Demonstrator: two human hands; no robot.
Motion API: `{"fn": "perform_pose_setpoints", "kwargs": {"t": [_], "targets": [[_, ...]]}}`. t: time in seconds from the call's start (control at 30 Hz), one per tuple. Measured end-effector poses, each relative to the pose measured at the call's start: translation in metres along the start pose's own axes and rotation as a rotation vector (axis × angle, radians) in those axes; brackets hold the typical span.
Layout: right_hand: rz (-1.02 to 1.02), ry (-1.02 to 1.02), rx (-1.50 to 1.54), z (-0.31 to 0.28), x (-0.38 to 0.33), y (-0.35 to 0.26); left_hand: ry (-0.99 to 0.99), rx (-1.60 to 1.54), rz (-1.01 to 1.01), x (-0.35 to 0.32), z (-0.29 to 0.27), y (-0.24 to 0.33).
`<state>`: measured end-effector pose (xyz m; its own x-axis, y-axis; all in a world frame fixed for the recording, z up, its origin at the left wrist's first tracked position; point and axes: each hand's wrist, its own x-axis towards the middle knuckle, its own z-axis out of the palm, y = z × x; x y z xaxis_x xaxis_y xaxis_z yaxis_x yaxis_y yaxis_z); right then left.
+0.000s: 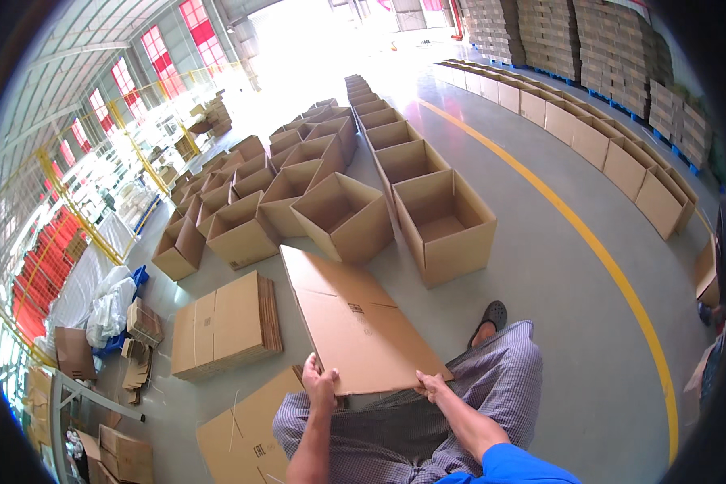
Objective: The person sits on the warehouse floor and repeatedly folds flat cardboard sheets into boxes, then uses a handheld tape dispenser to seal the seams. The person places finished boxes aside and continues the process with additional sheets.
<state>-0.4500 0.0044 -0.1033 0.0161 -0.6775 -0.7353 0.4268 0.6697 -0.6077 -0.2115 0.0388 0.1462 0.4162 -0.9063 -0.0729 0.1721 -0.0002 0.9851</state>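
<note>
A flat, folded cardboard box (355, 315) slants away from me above my lap, its near edge toward my body. My left hand (320, 382) grips its near left corner, fingers closed on the board. At the near right corner, my right hand (432, 385) pinches the edge with the thumb on top. Below and left of my left arm lies another flat cardboard box (242, 419) with dark print. A stack of flattened boxes (226, 323) stands on the floor farther left. Just past the held board sits an opened box (343, 214) with its top open.
A row of open boxes (444, 222) runs into the distance, with more open boxes clustered to its left. Another long box row (601, 145) curves along the right, beyond a yellow floor line (573, 214). A metal frame (56, 411) stands lower left. Someone is partly visible at the right rim.
</note>
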Motion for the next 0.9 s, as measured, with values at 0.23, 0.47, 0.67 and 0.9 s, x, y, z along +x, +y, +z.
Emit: {"fn": "perform_pose_setpoints", "kwargs": {"t": [0.23, 0.47, 0.67, 0.9], "targets": [[-0.121, -0.284, -0.374, 0.115, -0.063, -0.073, -0.170, 0.247, 0.123, 0.108, 0.016, -0.012], [-0.413, -0.493, -0.800, 0.075, -0.064, -0.109, -0.187, 0.763, 0.420, 0.038, 0.059, -0.043], [-0.755, -0.380, -0.511, 0.093, -0.117, -0.155, -0.530, 1.009, 0.262, -0.094, 0.068, 0.007], [-0.876, -0.179, -0.622, 0.071, -0.111, -0.164, -0.796, 1.091, 0.478, -0.095, 0.078, 0.004]]}}
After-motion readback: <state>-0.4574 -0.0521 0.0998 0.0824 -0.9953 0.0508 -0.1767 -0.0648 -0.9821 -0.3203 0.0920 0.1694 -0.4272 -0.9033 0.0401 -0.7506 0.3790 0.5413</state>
